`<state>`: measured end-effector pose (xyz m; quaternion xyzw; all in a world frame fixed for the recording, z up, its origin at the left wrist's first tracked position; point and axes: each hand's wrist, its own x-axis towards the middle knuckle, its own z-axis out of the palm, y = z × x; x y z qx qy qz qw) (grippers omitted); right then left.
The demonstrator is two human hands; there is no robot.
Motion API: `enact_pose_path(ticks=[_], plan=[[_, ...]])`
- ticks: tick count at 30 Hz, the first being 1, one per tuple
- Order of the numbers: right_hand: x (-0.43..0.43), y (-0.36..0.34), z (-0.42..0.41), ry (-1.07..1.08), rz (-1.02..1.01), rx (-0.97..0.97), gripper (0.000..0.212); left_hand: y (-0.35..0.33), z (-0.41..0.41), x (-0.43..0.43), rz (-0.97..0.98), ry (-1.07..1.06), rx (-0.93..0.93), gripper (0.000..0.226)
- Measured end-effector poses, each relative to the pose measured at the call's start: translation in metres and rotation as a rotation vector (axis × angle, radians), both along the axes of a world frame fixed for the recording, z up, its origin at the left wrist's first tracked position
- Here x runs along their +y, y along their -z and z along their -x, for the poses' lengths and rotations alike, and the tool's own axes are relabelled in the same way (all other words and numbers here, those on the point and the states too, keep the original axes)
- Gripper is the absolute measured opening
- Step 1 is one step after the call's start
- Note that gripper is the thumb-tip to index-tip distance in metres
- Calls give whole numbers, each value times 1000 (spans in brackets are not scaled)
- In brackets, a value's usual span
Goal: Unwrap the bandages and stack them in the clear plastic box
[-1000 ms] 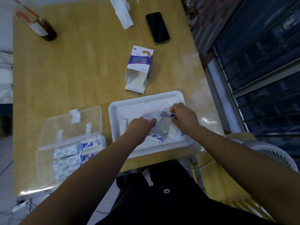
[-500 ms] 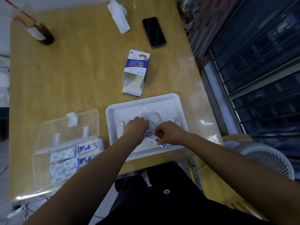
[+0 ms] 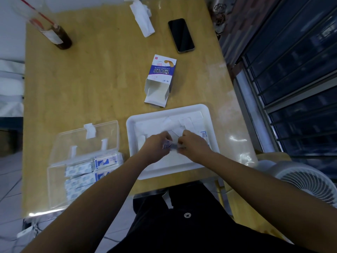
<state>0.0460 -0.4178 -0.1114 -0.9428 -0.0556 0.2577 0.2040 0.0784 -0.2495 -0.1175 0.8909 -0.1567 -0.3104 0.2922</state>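
One pale wooden table [image 3: 91,88] fills most of the view, with a white desk fan [image 3: 306,181] standing off its near right corner. On the table's near left sits the clear plastic box [image 3: 56,189], its hinged lid [image 3: 82,143] thrown back flat toward the far side. Inside the box, blue-and-white bandages [image 3: 85,172] lie stacked in rows, filling its right part.

Just beside the box, to its right, is a white plastic tray [image 3: 130,143] with rounded corners. White paper strips [image 3: 186,121] lie scattered and overlapping across its far half, and one blue-printed piece shows at the right wall. Beyond the tray a purple and white bandage carton [image 3: 160,77] lies on its side, its open flaps facing the tray. Farther off, near the right edge, a black phone [image 3: 181,35] lies face up with a dark screen. A crumpled white tissue [image 3: 143,19] lies to its left, and a brown bottle [image 3: 61,38] stands at the far left corner.

Both bare forearms reach in over the tray's near wall. The left hand [image 3: 156,148] and the right hand [image 3: 193,145] meet above the middle of the tray, knuckles up and fingers curled. Between them they pinch one small blue and white wrapped bandage [image 3: 170,146], each hand at one end. The bandage is blurred, so I cannot tell whether its wrapper is parted.
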Motion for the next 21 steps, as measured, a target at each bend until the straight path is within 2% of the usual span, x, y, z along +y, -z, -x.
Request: enact_pose_path(ticks=[1, 3, 5, 7, 9, 11, 12, 15, 17, 19, 21], plan=[[-4, 0, -1, 100, -70, 8, 24, -2, 0, 0, 117, -169, 89, 31], [-13, -2, -5, 328, -233, 18, 42, -9, -2, -4, 349, -478, 304, 41], [-16, -8, -6, 421, -362, 74, 42, -15, -1, -14, 476, -572, 461, 35], [-14, -15, -6, 387, -484, 138, 34, -17, 4, -29, 639, -615, 587, 22], [-17, -21, -7, 384, -557, 162, 22, -16, 7, -41, 770, -724, 643, 22], [-30, -21, -7, 396, -468, 102, 20, -15, 5, -47, 768, -847, 632, 26], [-40, -19, -6, 370, -344, 49, 23, -14, 3, -48, 750, -910, 629, 27], [-68, -12, 3, 146, 125, -70, 53, -17, -1, -43, 697, -1040, 668, 26], [-71, -7, 13, -47, 343, -98, 69, -18, 0, -39, 653, -1057, 699, 26], [-66, -1, 20, -136, 415, -118, 74, -15, 3, -38, 633, -1055, 715, 25], [-58, 3, 22, -131, 426, -152, 71, -13, 5, -37, 619, -1043, 716, 24]])
